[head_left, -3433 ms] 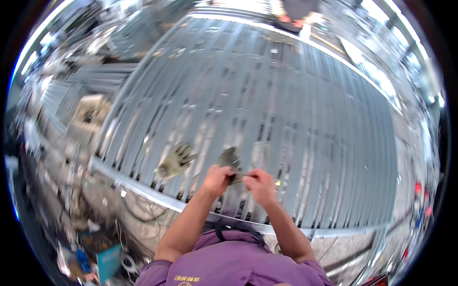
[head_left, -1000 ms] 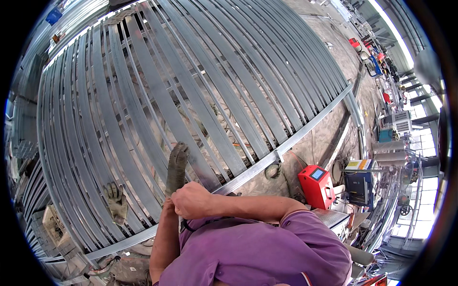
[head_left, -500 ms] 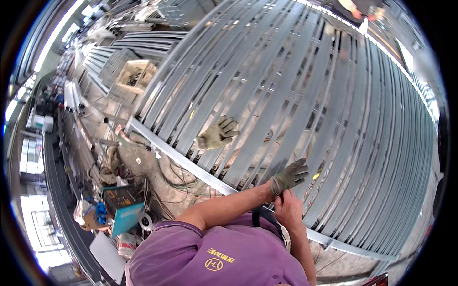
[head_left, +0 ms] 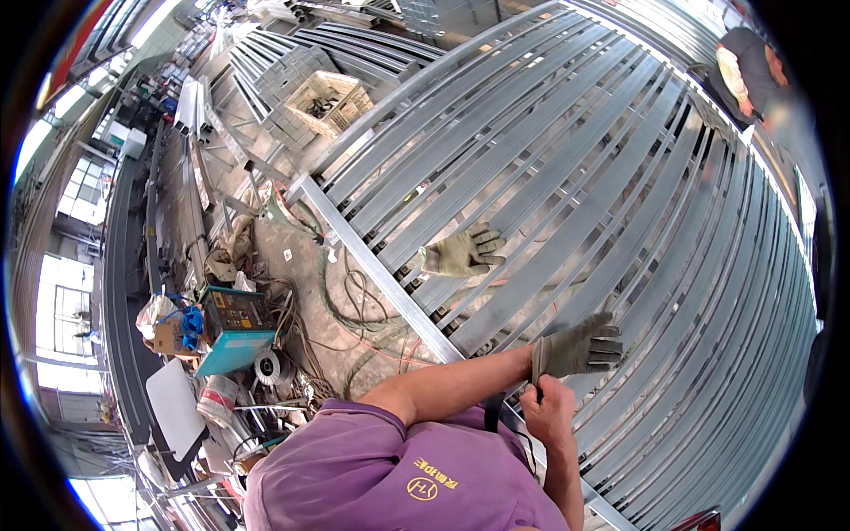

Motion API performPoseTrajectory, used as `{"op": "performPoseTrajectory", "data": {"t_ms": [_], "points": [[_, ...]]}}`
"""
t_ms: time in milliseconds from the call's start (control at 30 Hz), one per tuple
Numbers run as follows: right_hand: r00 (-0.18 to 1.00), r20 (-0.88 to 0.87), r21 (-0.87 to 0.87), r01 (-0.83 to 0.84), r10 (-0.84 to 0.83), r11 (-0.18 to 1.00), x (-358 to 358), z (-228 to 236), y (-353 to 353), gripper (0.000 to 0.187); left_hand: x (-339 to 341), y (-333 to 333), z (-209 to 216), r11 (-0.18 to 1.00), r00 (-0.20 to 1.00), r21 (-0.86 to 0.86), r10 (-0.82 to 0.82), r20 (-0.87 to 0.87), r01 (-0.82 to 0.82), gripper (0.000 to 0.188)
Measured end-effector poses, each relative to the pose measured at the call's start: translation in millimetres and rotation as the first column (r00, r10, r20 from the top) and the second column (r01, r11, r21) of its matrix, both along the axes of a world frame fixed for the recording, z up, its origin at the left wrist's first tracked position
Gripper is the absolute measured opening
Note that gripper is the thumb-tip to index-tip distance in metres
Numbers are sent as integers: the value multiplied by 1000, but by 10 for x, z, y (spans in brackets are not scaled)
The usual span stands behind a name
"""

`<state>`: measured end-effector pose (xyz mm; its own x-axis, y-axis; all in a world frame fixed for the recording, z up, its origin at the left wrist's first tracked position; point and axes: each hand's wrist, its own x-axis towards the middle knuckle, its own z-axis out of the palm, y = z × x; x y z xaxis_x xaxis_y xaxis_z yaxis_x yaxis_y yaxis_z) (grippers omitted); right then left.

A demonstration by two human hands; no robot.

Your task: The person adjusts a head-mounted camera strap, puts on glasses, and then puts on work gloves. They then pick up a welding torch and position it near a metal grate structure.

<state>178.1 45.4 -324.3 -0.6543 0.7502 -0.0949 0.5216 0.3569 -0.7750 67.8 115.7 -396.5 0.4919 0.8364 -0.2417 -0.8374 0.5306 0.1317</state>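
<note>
My left hand point(head_left: 584, 348) wears a grey-green work glove and is held over the steel slats, its fingers stretched out and apart. Bare, my right hand point(head_left: 549, 409) pinches the cuff point(head_left: 541, 361) of that glove at the wrist. A matching loose glove point(head_left: 462, 252) lies on the slats farther off to the left, fingers spread, with neither hand touching it. Beneath the hands extends a large grey metal frame point(head_left: 382, 279) of many long parallel slats, with narrow gaps between them.
Left of the frame, cables point(head_left: 341, 310) lie loose on the floor near a teal-sided machine point(head_left: 235, 326) and a white spool point(head_left: 268, 365). Farther back stand a beige crate point(head_left: 332, 104) and stacked metal tubes point(head_left: 252, 75). Another person point(head_left: 748, 71) bends at the far right.
The view has swung, so frame and loose glove appear farther right, and the other person shows more fully. My right hand stays on the left glove's cuff.
</note>
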Motion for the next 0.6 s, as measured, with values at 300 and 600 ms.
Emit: {"op": "performPoseTrajectory", "data": {"t_ms": [300,600], "points": [[998,-11,-5,-64,64,998,-153,96,22,22,-174,-12,44,992,986,-75,91,-137,-102,64],[996,10,-67,-82,83,994,-292,-75,-131,23,-366,-119,-507,984,752,150,171,-637,-96,79]]}}
